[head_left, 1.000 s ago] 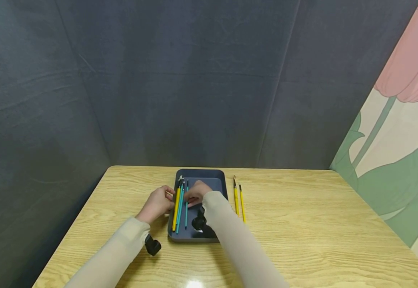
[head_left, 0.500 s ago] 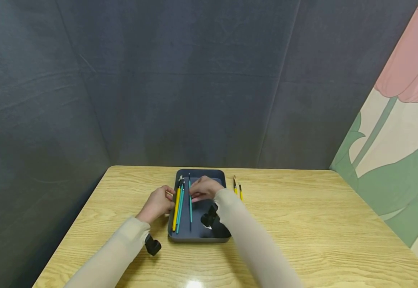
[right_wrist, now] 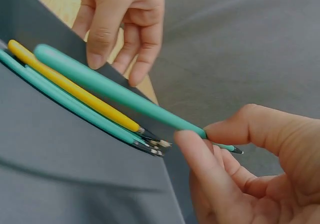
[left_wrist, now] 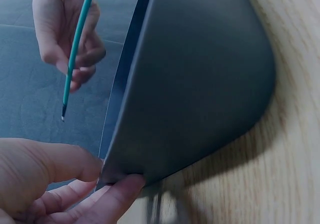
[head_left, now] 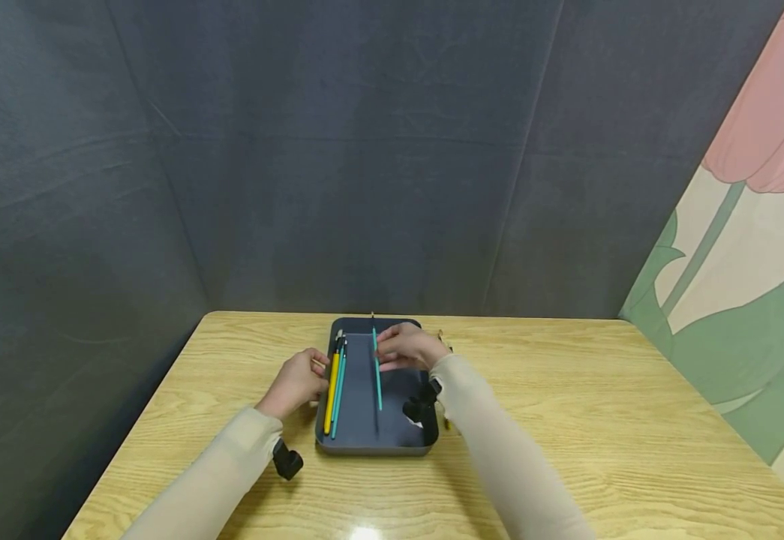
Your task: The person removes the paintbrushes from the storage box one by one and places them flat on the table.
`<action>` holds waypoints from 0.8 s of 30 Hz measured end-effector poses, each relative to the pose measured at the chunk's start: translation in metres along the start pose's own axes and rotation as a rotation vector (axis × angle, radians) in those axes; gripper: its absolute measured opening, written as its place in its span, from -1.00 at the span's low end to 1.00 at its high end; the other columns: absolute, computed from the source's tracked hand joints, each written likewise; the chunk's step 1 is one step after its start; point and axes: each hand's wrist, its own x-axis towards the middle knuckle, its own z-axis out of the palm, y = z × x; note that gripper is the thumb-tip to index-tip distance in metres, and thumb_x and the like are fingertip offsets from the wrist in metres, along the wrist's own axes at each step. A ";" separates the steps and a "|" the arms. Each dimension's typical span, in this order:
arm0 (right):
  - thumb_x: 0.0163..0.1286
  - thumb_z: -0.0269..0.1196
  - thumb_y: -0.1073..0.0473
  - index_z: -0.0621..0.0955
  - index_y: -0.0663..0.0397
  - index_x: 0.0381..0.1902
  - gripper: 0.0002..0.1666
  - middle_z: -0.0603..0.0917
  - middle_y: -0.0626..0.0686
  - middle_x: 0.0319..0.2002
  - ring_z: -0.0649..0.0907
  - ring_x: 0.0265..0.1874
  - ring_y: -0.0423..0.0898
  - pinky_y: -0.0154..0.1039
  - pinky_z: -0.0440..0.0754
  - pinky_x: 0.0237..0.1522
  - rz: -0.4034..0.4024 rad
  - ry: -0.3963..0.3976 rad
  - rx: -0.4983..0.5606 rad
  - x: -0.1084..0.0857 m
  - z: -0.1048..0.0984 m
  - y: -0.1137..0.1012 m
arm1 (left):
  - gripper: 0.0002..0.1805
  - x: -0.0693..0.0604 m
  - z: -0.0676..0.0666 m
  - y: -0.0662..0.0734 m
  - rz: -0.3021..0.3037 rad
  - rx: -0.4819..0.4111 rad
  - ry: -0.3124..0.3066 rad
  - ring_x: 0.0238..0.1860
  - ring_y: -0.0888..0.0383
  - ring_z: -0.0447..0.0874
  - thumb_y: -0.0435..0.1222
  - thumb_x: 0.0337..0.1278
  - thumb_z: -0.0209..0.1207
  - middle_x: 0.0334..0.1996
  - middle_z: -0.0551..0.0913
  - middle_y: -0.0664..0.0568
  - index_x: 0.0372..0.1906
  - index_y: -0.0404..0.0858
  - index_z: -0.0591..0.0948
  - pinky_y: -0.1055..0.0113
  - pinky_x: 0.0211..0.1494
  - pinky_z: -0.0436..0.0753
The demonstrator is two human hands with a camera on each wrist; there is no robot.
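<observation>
My right hand [head_left: 410, 346] pinches a teal brush [head_left: 377, 375] between thumb and fingers, lifted over the dark tray [head_left: 398, 448]. In the right wrist view the held teal brush [right_wrist: 120, 92] slants across, its tip beyond the right hand [right_wrist: 245, 169]. With thumb and fingers my left hand [head_left: 297, 382] grips the tray's left wall; the left wrist view shows the left hand [left_wrist: 60, 184] at the grey wall [left_wrist: 200, 73]. Along the tray's left side lie a yellow brush [head_left: 331, 394] and teal brushes [head_left: 339, 397] side by side, bristles toward the far end.
Right of the tray, yellow-handled brushes [head_left: 447, 424] lie on the wooden table [head_left: 601, 420], mostly hidden by the right hand and sleeve. A dark curtain [head_left: 364, 165] hangs behind the table, and a wall with a painted flower [head_left: 756, 300] stands at the right.
My right hand has lifted the teal brush from beside the others and moved it rightward over the tray, now covering more of the brushes on the table. The left hand has stayed in place.
</observation>
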 end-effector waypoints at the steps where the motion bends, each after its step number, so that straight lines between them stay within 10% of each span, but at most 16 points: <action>1: 0.27 0.14 0.44 0.40 0.37 0.17 -0.51 0.56 0.28 -0.03 0.65 -0.37 -0.09 -0.18 0.73 -0.16 -0.006 -0.001 -0.002 -0.002 -0.003 0.000 | -0.55 0.000 0.000 0.000 -0.001 -0.002 -0.001 -0.40 0.08 0.56 -0.60 -0.11 0.22 -0.24 0.53 -0.18 0.01 -0.39 0.51 0.29 -0.43 0.68; 24: 0.32 0.04 0.39 0.23 0.46 0.26 -0.44 0.55 0.13 -0.22 0.64 -0.36 -0.19 -0.12 0.68 -0.01 -0.126 -0.010 -0.023 -0.044 -0.074 0.026 | -0.53 -0.002 0.000 0.002 -0.023 -0.001 -0.002 -0.40 0.08 0.55 -0.62 -0.14 0.22 -0.21 0.52 -0.18 0.01 -0.38 0.51 0.30 -0.45 0.67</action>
